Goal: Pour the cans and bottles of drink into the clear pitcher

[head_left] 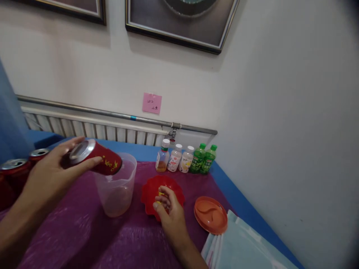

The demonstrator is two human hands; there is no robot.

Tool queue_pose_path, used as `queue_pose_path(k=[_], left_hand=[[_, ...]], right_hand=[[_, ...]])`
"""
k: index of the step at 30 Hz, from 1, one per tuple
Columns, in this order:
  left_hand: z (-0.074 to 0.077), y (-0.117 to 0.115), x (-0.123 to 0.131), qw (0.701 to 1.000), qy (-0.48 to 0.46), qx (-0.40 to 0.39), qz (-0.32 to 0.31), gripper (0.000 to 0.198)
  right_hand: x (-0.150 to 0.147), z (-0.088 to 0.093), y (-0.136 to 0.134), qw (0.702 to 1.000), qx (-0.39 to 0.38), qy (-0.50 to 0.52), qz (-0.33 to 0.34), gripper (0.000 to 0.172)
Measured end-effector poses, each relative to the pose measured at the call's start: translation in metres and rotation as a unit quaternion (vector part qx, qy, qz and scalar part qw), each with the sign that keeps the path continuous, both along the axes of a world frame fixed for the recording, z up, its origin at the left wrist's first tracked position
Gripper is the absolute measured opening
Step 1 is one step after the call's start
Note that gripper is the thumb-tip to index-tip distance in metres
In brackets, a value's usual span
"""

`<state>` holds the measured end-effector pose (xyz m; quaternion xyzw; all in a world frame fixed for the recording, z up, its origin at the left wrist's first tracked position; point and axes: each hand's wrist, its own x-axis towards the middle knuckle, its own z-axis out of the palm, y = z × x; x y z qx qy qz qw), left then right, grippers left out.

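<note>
My left hand (60,164) is wrapped round a red drink can (102,158) with yellow lettering. The can is tilted, its silver end up to the left and its lower end over the mouth of a translucent plastic pitcher (116,198). Whether liquid is flowing from it, I cannot tell. Some liquid seems to lie low in the pitcher. My right hand (171,213) hovers over a red scalloped bowl (148,190), fingers loosely curled and thumb apart, apparently holding nothing. A yellow patch shows behind those fingers; what it is stays unclear.
Several red cans (15,175) stand at the left edge. Behind the bowl is a row of small bottles (174,158), two of them green (198,158). An orange divided dish (211,215) sits at right, beside folded pale-blue sheets (246,243). A purple cover (134,243) lies over the blue table.
</note>
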<state>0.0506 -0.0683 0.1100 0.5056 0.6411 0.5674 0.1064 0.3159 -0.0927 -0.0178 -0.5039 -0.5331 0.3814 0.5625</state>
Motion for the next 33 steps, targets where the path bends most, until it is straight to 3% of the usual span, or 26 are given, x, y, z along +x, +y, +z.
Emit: queue_pose_path(k=[4, 9, 13, 17, 23, 33], left_hand=[[-0.007, 0.013, 0.023, 0.998, 0.038, -0.041, -0.003, 0.089], [-0.038, 0.026, 0.03, 0.98, 0.195, 0.042, 0.001, 0.088], [-0.051, 0.026, 0.026, 0.969, 0.23, 0.09, -0.019, 0.079], [-0.052, 0.024, 0.024, 0.962, 0.25, 0.111, -0.031, 0.062], [-0.054, 0.024, 0.027, 0.963, 0.243, 0.119, -0.019, 0.054], [-0.053, 0.023, 0.03, 0.962, 0.244, 0.122, -0.013, 0.057]], right_hand=[[0.01, -0.016, 0.007, 0.999, -0.01, 0.022, -0.026, 0.042], [0.013, -0.022, 0.009, 1.0, -0.013, 0.018, -0.015, 0.039], [0.012, -0.02, 0.007, 1.0, -0.017, 0.0, 0.0, 0.037], [0.01, -0.02, 0.005, 1.0, -0.008, -0.029, 0.002, 0.035], [0.009, -0.027, 0.006, 0.999, 0.006, -0.053, 0.001, 0.034], [0.01, -0.029, 0.008, 0.998, 0.005, -0.066, 0.005, 0.035]])
